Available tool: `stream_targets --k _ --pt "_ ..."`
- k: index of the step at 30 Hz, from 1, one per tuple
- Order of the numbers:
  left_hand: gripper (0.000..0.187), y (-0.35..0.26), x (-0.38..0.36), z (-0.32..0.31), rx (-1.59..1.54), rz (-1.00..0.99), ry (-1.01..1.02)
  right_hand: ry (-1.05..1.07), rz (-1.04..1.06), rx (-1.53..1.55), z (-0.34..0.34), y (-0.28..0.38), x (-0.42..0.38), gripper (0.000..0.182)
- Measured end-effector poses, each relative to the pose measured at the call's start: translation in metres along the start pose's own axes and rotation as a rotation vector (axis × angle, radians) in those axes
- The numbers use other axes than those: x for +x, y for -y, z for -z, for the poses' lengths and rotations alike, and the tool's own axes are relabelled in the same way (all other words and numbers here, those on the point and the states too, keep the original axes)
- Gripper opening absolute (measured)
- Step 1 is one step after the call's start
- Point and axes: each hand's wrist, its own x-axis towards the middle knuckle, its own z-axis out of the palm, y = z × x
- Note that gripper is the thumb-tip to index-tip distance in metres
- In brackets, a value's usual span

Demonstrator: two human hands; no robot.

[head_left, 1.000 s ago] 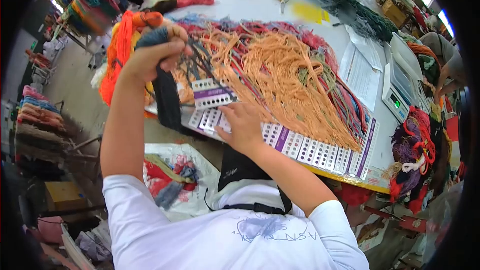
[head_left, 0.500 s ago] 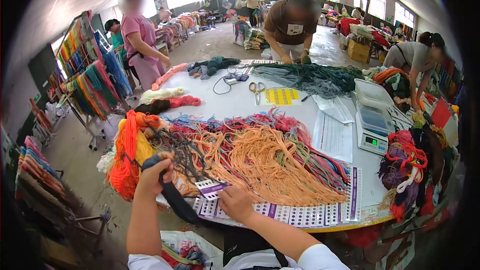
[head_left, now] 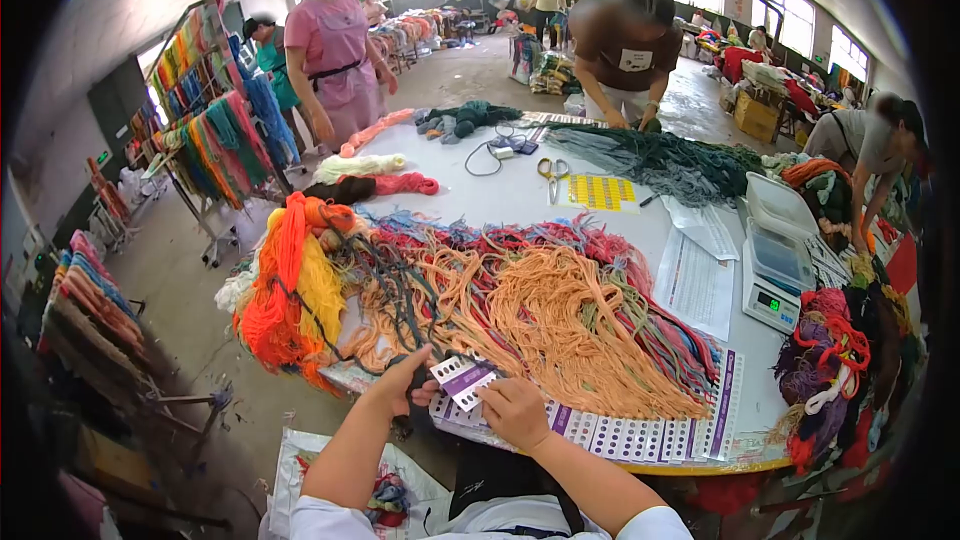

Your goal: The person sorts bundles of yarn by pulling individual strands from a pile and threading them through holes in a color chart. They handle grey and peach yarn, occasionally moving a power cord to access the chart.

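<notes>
My right hand (head_left: 515, 412) pinches a white and purple thread card (head_left: 463, 382) with punched holes by its lower right corner. Close to the card's left edge, my left hand (head_left: 405, 385) has its fingers curled around dark grey yarn (head_left: 398, 365), partly hidden by the hand. Strands of this yarn run up across the table to the left. Beyond both hands lies a large spread of peach yarn (head_left: 545, 320), over red, blue and green yarn. More hole-punched cards (head_left: 600, 432) line the table's front edge beneath the yarn ends.
Orange yarn (head_left: 288, 255) and yellow yarn (head_left: 322, 285) hang over the left edge. Scissors (head_left: 552, 176), a yellow label sheet (head_left: 603, 192), paper sheets (head_left: 693, 275) and a digital scale (head_left: 771, 302) sit farther back. A person in brown (head_left: 625, 50) handles dark green yarn opposite.
My left hand has come down and right to the card, bringing the dark grey yarn along. The card is tilted differently in my right hand. My view has shifted left.
</notes>
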Motion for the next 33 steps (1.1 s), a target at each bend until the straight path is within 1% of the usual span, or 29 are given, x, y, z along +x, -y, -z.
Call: stream_targets --k 2,4,5,6,7,8,9,10,11,12,13,15,18,20,21,22,23,24,26,27,28,30,31,33 --pt "0.028 -0.002 0.002 -0.003 0.156 0.038 -0.219 0.021 -0.013 -0.043 -0.004 -0.004 -0.009 0.023" --pt "0.023 -0.001 0.01 0.012 0.239 0.024 -0.187 0.117 -0.103 -0.033 0.001 -0.002 -0.014 0.034" --pt "0.022 -0.001 0.012 0.015 0.233 0.017 -0.229 0.155 -0.157 -0.033 0.007 0.0 -0.016 0.043" --pt "0.024 -0.003 0.012 0.012 0.228 0.017 -0.315 0.199 -0.211 -0.031 0.015 0.005 -0.019 0.053" --pt "0.022 -0.002 0.02 0.026 0.122 -0.045 -0.198 0.227 -0.26 -0.056 0.023 0.009 -0.027 0.06" --pt "0.016 -0.009 0.013 0.015 0.062 -0.011 -0.125 0.242 -0.288 -0.088 0.03 0.01 -0.031 0.068" --pt "0.012 -0.011 0.012 0.013 0.015 -0.019 -0.103 0.271 -0.309 -0.081 0.037 0.012 -0.034 0.068" --pt "0.012 -0.01 0.012 0.012 -0.016 -0.028 -0.111 0.328 -0.354 -0.107 0.044 0.016 -0.038 0.07" --pt "0.013 -0.007 0.012 0.013 -0.055 -0.038 -0.071 0.37 -0.383 -0.139 0.047 0.016 -0.039 0.072" --pt "0.015 -0.009 0.015 0.014 -0.086 -0.058 -0.026 0.37 -0.382 -0.143 0.046 0.015 -0.039 0.072" --pt "0.015 -0.01 0.016 0.015 -0.085 -0.056 -0.022 0.369 -0.387 -0.164 0.045 0.016 -0.042 0.07" --pt "0.012 -0.008 0.017 0.019 -0.176 -0.039 0.069 0.37 -0.399 -0.183 0.044 0.017 -0.046 0.068" --pt "0.012 -0.008 0.016 0.019 -0.214 -0.047 0.082 0.324 -0.373 -0.175 0.044 0.016 -0.044 0.062" --pt "0.013 -0.008 0.013 0.017 -0.217 -0.04 0.089 0.249 -0.296 -0.232 0.045 0.013 -0.043 0.051" --pt "0.013 -0.006 0.009 0.012 -0.148 -0.053 0.039 0.25 -0.294 -0.231 0.046 0.011 -0.042 0.051" --pt "0.014 -0.004 0.007 0.008 -0.08 -0.065 -0.012 0.195 -0.272 -0.207 0.047 0.009 -0.042 0.046" --pt "0.013 -0.002 0.005 0.006 0.015 -0.061 -0.015 0.141 -0.252 -0.183 0.048 0.009 -0.041 0.041" --pt "0.013 0.004 0.004 0.002 0.011 -0.059 -0.018 0.145 -0.253 -0.181 0.051 0.008 -0.039 0.041" --pt "0.013 0.02 0.002 -0.008 0.343 -0.047 -0.154 0.005 -0.3 -0.138 0.058 0.006 -0.031 0.035" --pt "0.015 0.03 0.008 -0.008 0.412 -0.05 -0.111 -0.006 -0.295 -0.137 0.06 0.006 -0.027 0.035" --pt "0.015 0.044 0.016 -0.005 0.428 -0.053 -0.079 0.001 -0.299 -0.136 0.061 0.008 -0.024 0.035" --pt "0.017 0.06 0.019 -0.031 0.557 -0.092 -0.133 0.079 -0.294 -0.125 0.061 0.011 -0.021 0.034" --pt "0.017 0.067 0.024 -0.038 0.612 -0.074 -0.129 0.084 -0.296 -0.127 0.058 0.012 -0.022 0.034" --pt "0.019 0.081 0.037 -0.042 0.758 -0.062 -0.131 0.228 -0.339 -0.147 0.049 0.013 -0.031 0.032"
